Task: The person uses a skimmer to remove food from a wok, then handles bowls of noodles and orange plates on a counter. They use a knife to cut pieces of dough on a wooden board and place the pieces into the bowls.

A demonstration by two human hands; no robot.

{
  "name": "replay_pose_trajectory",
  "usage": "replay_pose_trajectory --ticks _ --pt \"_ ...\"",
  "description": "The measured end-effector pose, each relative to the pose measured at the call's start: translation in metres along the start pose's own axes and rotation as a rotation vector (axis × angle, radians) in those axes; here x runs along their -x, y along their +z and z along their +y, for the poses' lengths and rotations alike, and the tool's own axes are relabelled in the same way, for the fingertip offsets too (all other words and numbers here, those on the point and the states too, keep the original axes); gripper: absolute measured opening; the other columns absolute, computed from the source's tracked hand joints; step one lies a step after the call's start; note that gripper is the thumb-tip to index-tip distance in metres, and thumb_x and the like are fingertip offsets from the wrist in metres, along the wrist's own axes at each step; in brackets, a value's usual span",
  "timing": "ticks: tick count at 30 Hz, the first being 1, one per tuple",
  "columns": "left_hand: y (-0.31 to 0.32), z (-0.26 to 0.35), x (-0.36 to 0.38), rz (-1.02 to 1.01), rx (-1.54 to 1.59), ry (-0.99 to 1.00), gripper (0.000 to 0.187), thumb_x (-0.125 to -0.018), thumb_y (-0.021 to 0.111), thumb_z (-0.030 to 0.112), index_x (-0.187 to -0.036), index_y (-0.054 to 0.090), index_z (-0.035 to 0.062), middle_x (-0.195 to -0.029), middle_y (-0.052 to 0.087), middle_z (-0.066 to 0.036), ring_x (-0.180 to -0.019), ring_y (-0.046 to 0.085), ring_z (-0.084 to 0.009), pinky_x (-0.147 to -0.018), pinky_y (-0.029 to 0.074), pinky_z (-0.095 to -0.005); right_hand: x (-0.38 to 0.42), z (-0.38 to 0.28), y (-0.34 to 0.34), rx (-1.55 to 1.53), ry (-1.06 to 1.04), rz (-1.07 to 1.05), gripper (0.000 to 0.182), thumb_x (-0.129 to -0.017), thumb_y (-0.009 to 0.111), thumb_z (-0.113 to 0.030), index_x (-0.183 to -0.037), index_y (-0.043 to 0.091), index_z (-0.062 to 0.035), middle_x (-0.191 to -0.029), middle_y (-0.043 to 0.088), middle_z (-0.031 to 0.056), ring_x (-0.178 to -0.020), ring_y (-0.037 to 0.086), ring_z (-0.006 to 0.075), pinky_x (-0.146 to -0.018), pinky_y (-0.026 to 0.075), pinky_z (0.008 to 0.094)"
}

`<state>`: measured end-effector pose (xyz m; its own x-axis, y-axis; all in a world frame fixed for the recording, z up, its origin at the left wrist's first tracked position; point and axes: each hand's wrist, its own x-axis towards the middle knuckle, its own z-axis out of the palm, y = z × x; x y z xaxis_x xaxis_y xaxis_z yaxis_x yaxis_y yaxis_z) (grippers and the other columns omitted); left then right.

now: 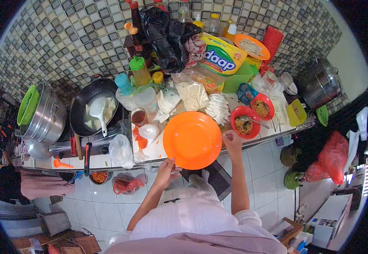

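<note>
An empty orange plate [192, 140] is at the counter's front edge. My left hand [167, 171] grips its lower left rim, with the fingers partly under it. At the plate's right side is my right hand [233, 142], its fingertips close together by the rim; whether they hold the rim or something small is unclear. Just right of that hand, a red bowl [239, 130] holds noodles and a spoon. A second red bowl [267, 111] of noodles stands behind it. White folded papers [218, 109] and a clear bag of pale pieces [191, 94] lie behind the plate.
On the left, a black wok [94, 106] holds a white slotted ladle [98, 111], beside a steel steamer pot [48, 120]. Bottles and a black plastic bag [167, 38] stand along the tiled wall. A lidded pot [321, 82] is at right. Another person [40, 184] is at far left.
</note>
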<state>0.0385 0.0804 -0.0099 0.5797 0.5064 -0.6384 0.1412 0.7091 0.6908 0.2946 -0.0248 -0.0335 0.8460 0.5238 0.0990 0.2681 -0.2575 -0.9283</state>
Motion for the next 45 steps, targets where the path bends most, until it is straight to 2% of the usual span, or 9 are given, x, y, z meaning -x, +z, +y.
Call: replay_pose_trajectory --ticks 4,7,9,19,21,24,30,36,45 --pt "-0.002 -0.003 -0.002 -0.027 0.005 0.008 0.028 -0.084 0.047 0.04 -0.085 0.047 0.0121 -0.078 0.054 0.0 -0.072 0.055 -0.0105 -0.057 0.045 -0.0261 0.006 -0.021 -0.014 -0.051 0.066 0.036 0.014 -0.071 0.061 -0.011 -0.08 0.055 -0.0019 -0.064 0.051 -0.002 -0.055 0.045 0.0043 -0.049 0.036 0.0186" --pt "-0.006 -0.006 -0.002 -0.056 0.016 0.002 0.029 -0.084 0.047 0.041 -0.087 0.047 0.0122 -0.08 0.055 0.0 -0.073 0.054 -0.0105 -0.059 0.044 -0.0264 0.009 -0.028 -0.023 -0.221 0.208 -0.021 0.011 -0.074 0.06 -0.013 -0.078 0.056 -0.0035 -0.064 0.052 -0.0014 -0.052 0.042 0.0027 -0.044 0.032 0.0176" --pt "-0.009 -0.007 0.001 -0.073 -0.002 -0.017 0.035 -0.082 0.046 0.046 -0.095 0.049 0.0142 -0.086 0.057 0.001 -0.076 0.05 -0.0092 -0.067 0.039 -0.0301 0.012 -0.038 -0.029 -0.412 0.395 -0.161 0.012 -0.077 0.059 -0.015 -0.08 0.056 -0.0042 -0.065 0.053 -0.0012 -0.05 0.04 0.0024 -0.041 0.029 0.0169" --pt "-0.019 0.003 0.029 -0.093 -0.143 -0.002 0.028 -0.087 0.039 0.038 -0.093 0.046 0.012 -0.094 0.059 -0.005 -0.078 0.05 -0.0102 -0.064 0.042 -0.0279 0.023 -0.05 -0.021 -0.741 0.449 -0.158 0.011 -0.079 0.057 -0.013 -0.086 0.055 -0.0048 -0.067 0.053 -0.0017 -0.052 0.043 0.0027 -0.041 0.032 0.0161" --pt "-0.021 0.002 0.032 -0.097 -0.136 -0.007 0.028 -0.087 0.039 0.038 -0.093 0.046 0.0118 -0.095 0.059 -0.005 -0.079 0.05 -0.0104 -0.065 0.042 -0.0277 0.023 -0.05 -0.019 -0.898 0.511 -0.197 0.01 -0.079 0.057 -0.012 -0.085 0.055 -0.0048 -0.069 0.054 -0.0015 -0.053 0.043 0.0031 -0.042 0.033 0.0162" --pt "-0.021 0.002 0.039 -0.1 -0.151 -0.012 0.029 -0.087 0.039 0.038 -0.094 0.046 0.0114 -0.096 0.058 -0.005 -0.079 0.049 -0.0107 -0.066 0.042 -0.0276 0.025 -0.051 -0.017 -0.977 0.447 -0.284 0.007 -0.076 0.058 -0.007 -0.082 0.057 -0.0039 -0.063 0.05 -0.0023 -0.052 0.042 0.0038 -0.043 0.031 0.0165" --pt "-0.024 0.0 0.046 -0.108 -0.163 -0.016 0.03 -0.087 0.04 0.039 -0.096 0.046 0.0113 -0.096 0.058 -0.005 -0.08 0.049 -0.0105 -0.067 0.042 -0.0274 0.028 -0.06 -0.014 -0.701 0.411 -0.241 0.009 -0.075 0.06 -0.009 -0.082 0.056 -0.0043 -0.064 0.05 -0.0027 -0.051 0.042 0.0024 -0.044 0.033 0.0154" --pt "-0.023 -0.005 0.046 -0.097 -0.176 -0.015 0.029 -0.086 0.041 0.038 -0.097 0.047 0.0115 -0.096 0.058 -0.005 -0.079 0.049 -0.0105 -0.068 0.042 -0.0278 0.033 -0.075 -0.018 -0.618 0.362 -0.219 0.012 -0.074 0.061 -0.013 -0.082 0.056 -0.0052 -0.065 0.052 -0.0031 -0.053 0.043 0.0014 -0.047 0.035 0.0142" --pt "0.002 -0.015 0.049 -0.154 -0.286 -0.018 0.026 -0.087 0.041 0.033 -0.095 0.048 0.0099 -0.094 0.058 -0.005 -0.078 0.05 -0.0113 -0.07 0.044 -0.028 0.026 -0.067 -0.026 -0.796 0.454 -0.206 0.011 -0.077 0.057 -0.014 -0.077 0.06 -0.0036 -0.056 0.044 -0.0055 -0.049 0.04 0.0018 -0.041 0.028 0.0148"
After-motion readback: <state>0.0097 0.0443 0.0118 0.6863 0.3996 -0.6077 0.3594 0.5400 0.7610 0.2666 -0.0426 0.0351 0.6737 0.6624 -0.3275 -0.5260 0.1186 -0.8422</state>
